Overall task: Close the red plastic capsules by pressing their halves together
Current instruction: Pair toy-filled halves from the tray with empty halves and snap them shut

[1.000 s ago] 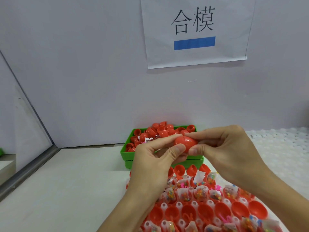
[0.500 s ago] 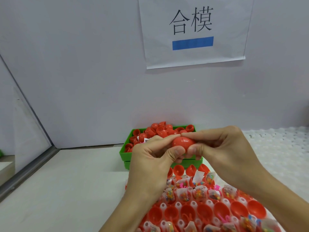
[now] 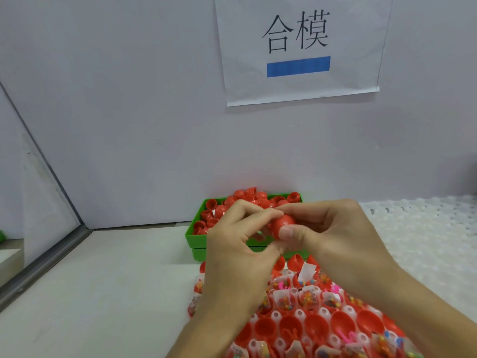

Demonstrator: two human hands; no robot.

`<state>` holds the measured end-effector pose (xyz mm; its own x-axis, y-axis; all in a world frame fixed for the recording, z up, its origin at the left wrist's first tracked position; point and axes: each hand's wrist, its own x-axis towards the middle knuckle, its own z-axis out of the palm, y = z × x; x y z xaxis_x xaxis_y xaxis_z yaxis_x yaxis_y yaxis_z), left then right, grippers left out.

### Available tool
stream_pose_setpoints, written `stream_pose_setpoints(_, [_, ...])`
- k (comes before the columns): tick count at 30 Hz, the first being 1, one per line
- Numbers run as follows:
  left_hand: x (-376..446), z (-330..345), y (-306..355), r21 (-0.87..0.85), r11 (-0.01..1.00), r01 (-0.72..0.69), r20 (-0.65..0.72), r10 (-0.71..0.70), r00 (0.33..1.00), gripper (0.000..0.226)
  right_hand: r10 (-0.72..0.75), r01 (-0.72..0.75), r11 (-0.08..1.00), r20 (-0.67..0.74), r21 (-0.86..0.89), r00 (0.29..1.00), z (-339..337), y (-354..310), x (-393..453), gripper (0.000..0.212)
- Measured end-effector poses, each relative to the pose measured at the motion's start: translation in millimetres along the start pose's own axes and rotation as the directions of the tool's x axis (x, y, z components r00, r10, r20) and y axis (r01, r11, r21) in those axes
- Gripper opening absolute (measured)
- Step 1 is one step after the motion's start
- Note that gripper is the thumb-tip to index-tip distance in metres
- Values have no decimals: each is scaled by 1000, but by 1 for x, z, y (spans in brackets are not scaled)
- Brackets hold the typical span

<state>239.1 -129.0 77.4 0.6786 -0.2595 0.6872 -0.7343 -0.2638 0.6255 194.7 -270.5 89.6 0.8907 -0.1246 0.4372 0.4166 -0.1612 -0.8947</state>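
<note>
A red plastic capsule (image 3: 281, 224) is held in the air between both hands, in front of the green tray. My right hand (image 3: 333, 236) grips it with the thumb on its near side and fingers over the top. My left hand (image 3: 238, 241) has its fingers curled at the capsule's left end; the capsule's left part is hidden by them. Below the hands lies a white holder sheet (image 3: 325, 312) with several open red capsule halves (image 3: 291, 325), some holding small packets of colourful toys.
A green tray (image 3: 197, 235) piled with loose red capsule halves (image 3: 247, 196) stands against the back wall. A white bumpy sheet (image 3: 426, 236) lies at the right. A paper sign (image 3: 296, 47) hangs on the wall. A metal rail (image 3: 44, 264) runs along the left.
The hands have stayed in place with the capsule. My left fingers have curled tighter over the capsule's left end, and my right thumb now lies across its front.
</note>
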Motion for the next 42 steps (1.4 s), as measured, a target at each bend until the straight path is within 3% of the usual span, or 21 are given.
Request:
stream_pose_setpoints(3, [5, -7, -3, -262, 949, 174, 141, -141, 980, 38, 36, -35, 992, -11, 119, 999, -2, 6, 1, 18])
stream_pose_setpoints(5, [6, -8, -4, -475, 812, 340, 255, -243, 936, 50, 37, -44, 968, 34, 246, 999, -3, 8, 1, 25])
stream_pose_setpoints(7, [5, -6, 0, -616, 647, 450, 371, -265, 890, 42, 5, -25, 955, 70, 295, 998, -1, 10, 0, 26])
stream_pose_setpoints(8, [4, -5, 2, -638, 613, 465, 396, -256, 882, 36, -7, -15, 958, 77, 288, 997, -2, 11, 0, 27])
stream_pose_setpoints(17, [0, -2, 14, -560, 765, 317, 240, -216, 946, 29, -85, 48, 949, 108, 310, 990, -1, 9, 1, 27])
stream_pose_setpoints(21, [0, -3, 12, -547, 777, 312, 224, -223, 949, 28, -93, 57, 950, 105, 307, 990, -4, 10, 2, 26])
stream_pose_setpoints(26, [4, -3, 6, -631, 676, 381, 344, -197, 918, 29, -72, 27, 963, 161, 268, 984, -12, 4, 5, 30])
stream_pose_setpoints(30, [6, -3, -3, -695, 551, 462, 325, -332, 885, 36, -55, 11, 981, 224, 192, 973, -16, -2, 3, 31])
stream_pose_setpoints(33, [7, -3, -6, -669, 597, 443, 237, -393, 888, 29, -38, 33, 999, 132, 36, 991, -16, -2, 4, 41])
stream_pose_setpoints(38, [3, 2, -5, -478, 806, 350, 25, -386, 922, 13, -68, 48, 979, -91, -201, 994, -6, 4, 3, 40])
stream_pose_setpoints(42, [1, 2, 6, -345, 901, 264, 96, -246, 965, 32, -193, 116, 885, -128, -451, 973, -1, 10, 1, 34])
